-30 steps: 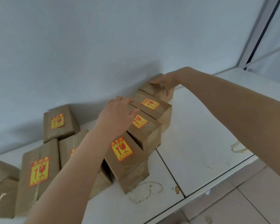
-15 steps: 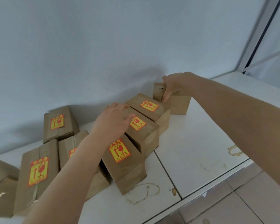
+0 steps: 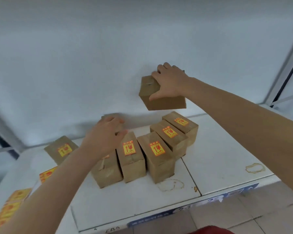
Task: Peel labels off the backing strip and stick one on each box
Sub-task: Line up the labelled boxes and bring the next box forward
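My right hand (image 3: 171, 80) grips a plain brown box (image 3: 161, 97) with no label showing and holds it in the air in front of the wall, above the row. Several brown boxes with yellow-and-red labels stand in a row on the white table (image 3: 223, 149), among them one in the middle (image 3: 156, 156). My left hand (image 3: 105, 134) hovers with spread fingers over the boxes at the row's left end, partly hiding a box behind it (image 3: 111, 116). A strip of yellow labels (image 3: 8, 208) lies at the lower left.
One labelled box (image 3: 61, 150) lies apart at the back left. The white wall stands right behind the boxes. The table's front edge (image 3: 176, 211) runs across the lower frame, with tiled floor below. A stain ring (image 3: 254, 168) marks the right part of the table.
My right hand has lifted the unlabelled box from the right end of the row up into the air. The camera view has shifted, and the label strip is now in sight.
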